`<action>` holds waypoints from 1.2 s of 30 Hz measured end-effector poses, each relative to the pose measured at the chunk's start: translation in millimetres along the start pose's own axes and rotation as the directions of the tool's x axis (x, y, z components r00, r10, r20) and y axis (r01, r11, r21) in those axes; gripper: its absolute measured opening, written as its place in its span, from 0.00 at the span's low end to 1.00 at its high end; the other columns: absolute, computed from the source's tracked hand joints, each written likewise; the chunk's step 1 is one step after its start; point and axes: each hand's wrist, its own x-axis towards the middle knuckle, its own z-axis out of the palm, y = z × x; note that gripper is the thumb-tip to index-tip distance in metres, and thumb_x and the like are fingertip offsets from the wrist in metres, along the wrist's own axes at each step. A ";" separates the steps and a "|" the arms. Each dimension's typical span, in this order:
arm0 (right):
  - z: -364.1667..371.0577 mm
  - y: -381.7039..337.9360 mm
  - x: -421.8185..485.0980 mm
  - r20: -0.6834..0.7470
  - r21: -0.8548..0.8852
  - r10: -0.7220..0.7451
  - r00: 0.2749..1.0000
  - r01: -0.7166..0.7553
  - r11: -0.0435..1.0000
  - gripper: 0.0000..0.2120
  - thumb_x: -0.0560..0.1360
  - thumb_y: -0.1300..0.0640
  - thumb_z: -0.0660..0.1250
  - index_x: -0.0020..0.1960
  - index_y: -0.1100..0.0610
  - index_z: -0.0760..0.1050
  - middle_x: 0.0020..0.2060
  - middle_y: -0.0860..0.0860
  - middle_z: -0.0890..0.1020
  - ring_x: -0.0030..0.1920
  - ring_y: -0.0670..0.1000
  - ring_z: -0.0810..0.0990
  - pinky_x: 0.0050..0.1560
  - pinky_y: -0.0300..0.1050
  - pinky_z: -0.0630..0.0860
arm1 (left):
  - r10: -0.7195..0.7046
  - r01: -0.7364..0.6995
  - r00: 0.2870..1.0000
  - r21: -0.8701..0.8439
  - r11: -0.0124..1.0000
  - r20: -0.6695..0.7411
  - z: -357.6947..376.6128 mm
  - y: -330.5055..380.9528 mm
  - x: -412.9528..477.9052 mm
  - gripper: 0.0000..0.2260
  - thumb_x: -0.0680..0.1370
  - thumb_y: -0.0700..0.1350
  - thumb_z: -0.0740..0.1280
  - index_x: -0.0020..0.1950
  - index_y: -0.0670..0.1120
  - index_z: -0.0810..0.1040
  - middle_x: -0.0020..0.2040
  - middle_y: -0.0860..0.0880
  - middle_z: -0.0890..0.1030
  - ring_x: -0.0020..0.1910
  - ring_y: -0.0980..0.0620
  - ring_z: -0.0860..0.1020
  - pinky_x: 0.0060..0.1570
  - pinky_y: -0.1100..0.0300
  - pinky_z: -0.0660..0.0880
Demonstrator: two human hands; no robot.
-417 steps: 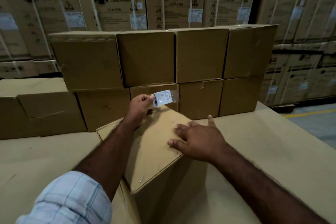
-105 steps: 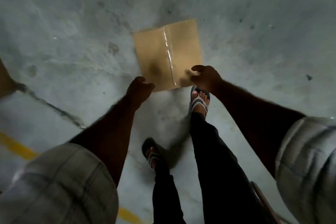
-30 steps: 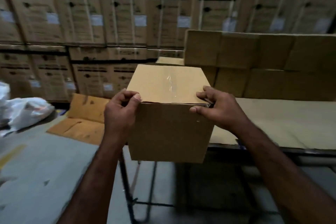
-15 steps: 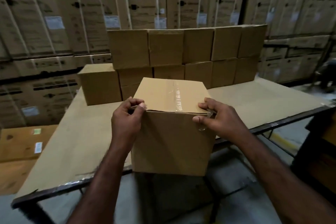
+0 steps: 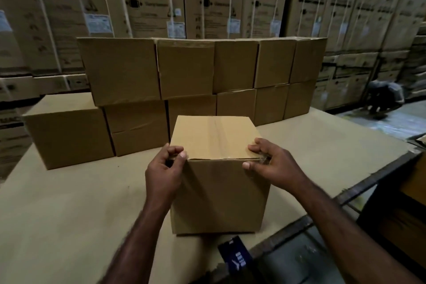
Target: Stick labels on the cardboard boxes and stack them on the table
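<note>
Gripping the cardboard box (image 5: 219, 193) at its two near top corners, the left hand (image 5: 164, 168) and right hand (image 5: 274, 166) now hold it over the worktop (image 5: 69, 203), where half a second ago it hung out in front of the worktop's edge. Each hand's fingers curl over the taped top face, with the thumb on the front face. I cannot tell whether the base rests on the surface. The two-tier stacked boxes (image 5: 184, 69) stand closer behind it, a single box (image 5: 66, 134) at their left end. A dark blue object (image 5: 237, 257) lies at the near edge.
</note>
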 end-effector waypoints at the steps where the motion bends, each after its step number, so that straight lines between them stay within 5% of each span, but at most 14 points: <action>1: 7.2 8.0 10.9 0.012 -0.004 0.011 1.000 -0.011 1.000 0.29 0.70 0.47 0.77 0.69 0.51 0.75 0.73 0.47 0.70 0.72 0.50 0.69 0.68 0.47 0.69 | -0.017 0.017 1.000 0.003 1.000 -0.005 5.4 -7.1 7.9 0.05 0.78 0.43 0.70 0.53 0.52 0.81 0.58 0.58 0.77 0.54 0.71 0.71 0.47 0.69 0.69; 5: 18.9 30.1 49.2 0.010 0.051 0.039 0.999 -0.039 0.998 0.20 0.74 0.45 0.72 0.65 0.49 0.78 0.73 0.45 0.70 0.70 0.48 0.69 0.66 0.47 0.69 | -0.091 0.091 0.995 0.007 0.996 -0.036 19.7 -27.7 35.7 0.06 0.77 0.42 0.71 0.54 0.50 0.81 0.52 0.60 0.78 0.53 0.63 0.75 0.51 0.60 0.73; 9: 11.8 41.4 89.0 -0.023 0.059 0.061 0.998 -0.059 0.996 0.10 0.77 0.45 0.68 0.50 0.50 0.80 0.54 0.42 0.76 0.50 0.39 0.74 0.43 0.37 0.73 | -0.273 0.273 0.961 -0.008 0.962 0.036 26.0 -25.7 75.3 0.08 0.78 0.41 0.68 0.56 0.49 0.80 0.56 0.50 0.79 0.55 0.51 0.77 0.43 0.56 0.74; 13: -4.6 62.7 132.2 -0.025 -0.076 0.111 0.994 -0.112 0.991 0.06 0.77 0.46 0.68 0.51 0.47 0.77 0.52 0.44 0.76 0.51 0.45 0.74 0.46 0.48 0.79 | -0.301 0.294 0.937 0.068 0.953 0.175 44.1 -13.8 92.4 0.05 0.80 0.43 0.67 0.54 0.48 0.81 0.53 0.47 0.82 0.50 0.49 0.80 0.42 0.54 0.78; 17: -35.3 76.3 180.7 -0.101 -0.576 0.139 0.985 -0.172 0.799 0.18 0.76 0.42 0.67 0.64 0.44 0.76 0.61 0.50 0.76 0.54 0.53 0.77 0.52 0.55 0.78 | -0.320 0.212 0.864 0.295 0.932 0.389 71.5 -3.3 97.3 0.05 0.80 0.45 0.67 0.52 0.50 0.83 0.47 0.50 0.85 0.46 0.50 0.83 0.46 0.53 0.80; 20: -40.8 59.9 188.2 -0.003 -0.403 0.025 1.000 -0.024 0.915 0.26 0.73 0.34 0.66 0.67 0.44 0.74 0.62 0.49 0.77 0.53 0.50 0.78 0.54 0.55 0.78 | -0.210 0.116 0.962 0.431 0.895 0.177 104.2 -12.7 117.7 0.07 0.78 0.49 0.70 0.55 0.51 0.80 0.52 0.51 0.82 0.53 0.52 0.80 0.55 0.48 0.78; 22: -30.7 42.5 173.9 0.230 -0.174 0.027 0.973 0.014 0.985 0.34 0.68 0.26 0.64 0.68 0.42 0.71 0.63 0.46 0.78 0.54 0.48 0.78 0.59 0.57 0.76 | -0.169 0.124 0.983 0.411 0.903 0.075 121.1 -21.0 134.2 0.16 0.75 0.50 0.73 0.61 0.50 0.78 0.58 0.48 0.79 0.56 0.50 0.79 0.58 0.45 0.78; 25: -4.3 34.7 149.6 0.539 -0.417 0.032 0.842 0.234 0.878 0.45 0.64 0.19 0.56 0.77 0.38 0.57 0.78 0.49 0.59 0.76 0.58 0.58 0.73 0.70 0.51 | -0.202 0.146 0.977 0.473 0.869 0.070 132.4 -31.5 155.6 0.30 0.72 0.53 0.76 0.71 0.49 0.71 0.71 0.46 0.67 0.65 0.46 0.73 0.63 0.44 0.76; 27: -0.2 40.8 153.5 0.574 -0.491 0.013 0.818 0.332 0.806 0.46 0.66 0.20 0.55 0.78 0.38 0.48 0.80 0.48 0.47 0.79 0.61 0.44 0.72 0.72 0.40 | -0.239 0.166 0.967 0.494 0.853 0.087 134.0 -33.3 164.3 0.37 0.71 0.56 0.76 0.76 0.48 0.65 0.75 0.45 0.62 0.69 0.45 0.69 0.66 0.46 0.73; 30: -14.2 57.8 176.2 0.622 -0.459 0.054 0.782 0.307 0.834 0.43 0.69 0.26 0.61 0.78 0.36 0.46 0.80 0.47 0.44 0.79 0.59 0.40 0.72 0.71 0.36 | -0.331 0.226 0.927 0.439 0.869 0.177 134.7 -35.4 169.8 0.39 0.71 0.57 0.76 0.77 0.47 0.63 0.73 0.45 0.68 0.64 0.48 0.71 0.59 0.54 0.72; 36: -56.0 99.4 210.5 0.612 -0.413 0.141 0.778 0.163 0.896 0.47 0.58 0.31 0.66 0.75 0.29 0.52 0.80 0.45 0.43 0.79 0.57 0.39 0.74 0.71 0.41 | -0.275 0.172 0.947 0.462 0.870 0.167 140.8 -42.5 163.4 0.33 0.71 0.61 0.74 0.70 0.49 0.67 0.62 0.46 0.75 0.54 0.52 0.76 0.50 0.55 0.77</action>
